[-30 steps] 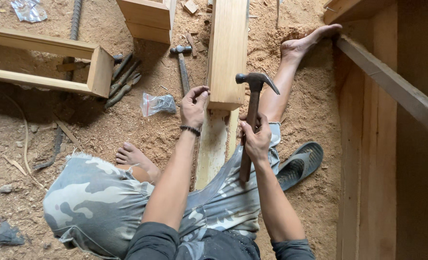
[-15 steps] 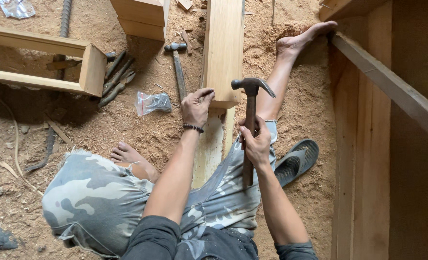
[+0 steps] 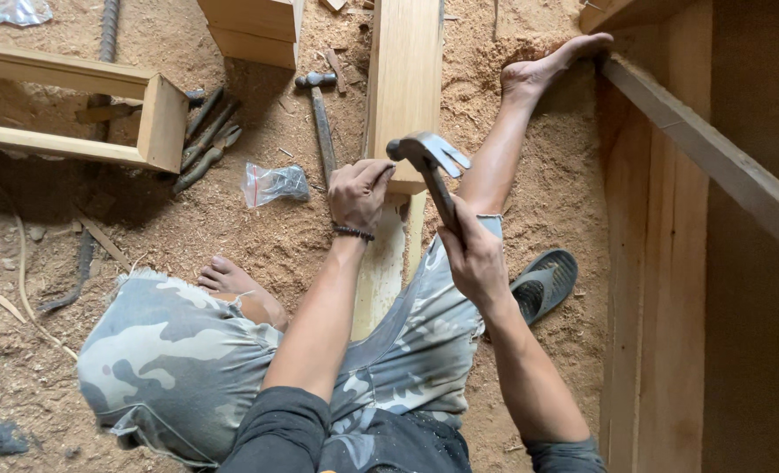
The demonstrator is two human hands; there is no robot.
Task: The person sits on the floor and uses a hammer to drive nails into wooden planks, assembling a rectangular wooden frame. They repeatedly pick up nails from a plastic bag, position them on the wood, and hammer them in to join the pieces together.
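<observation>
Sitting astride a pale wooden beam [image 3: 404, 79] on the sawdust-covered floor [image 3: 232, 236], the person keeps it pinned between the legs, which looks like the reason for the posture: body weight holds the timber from shifting. Nearest the camera, the right hand [image 3: 473, 258], just right of the beam's near end, has its grip closed round the wooden handle of a claw hammer [image 3: 431, 162], whose steel head is raised over that end with the claws pointing away to the right. The left hand [image 3: 357, 193] rests on the beam's left edge right beside the hammer head, fingertips pinched together as if steadying something small there; whether a nail sits between them cannot be told. A dark sandal [image 3: 543, 285] lies to the right of the beam, near the thigh. Left of the beam lie a small clear plastic bag [image 3: 274, 184], a second hammer [image 3: 319, 114] parallel to it, and a few dark chisels [image 3: 207, 140], all within an arm's reach. Farther left stands an open wooden frame [image 3: 144, 123], and beyond the beam's right side the bare foot [image 3: 552, 66] braces against upright timber planks [image 3: 661, 263].
</observation>
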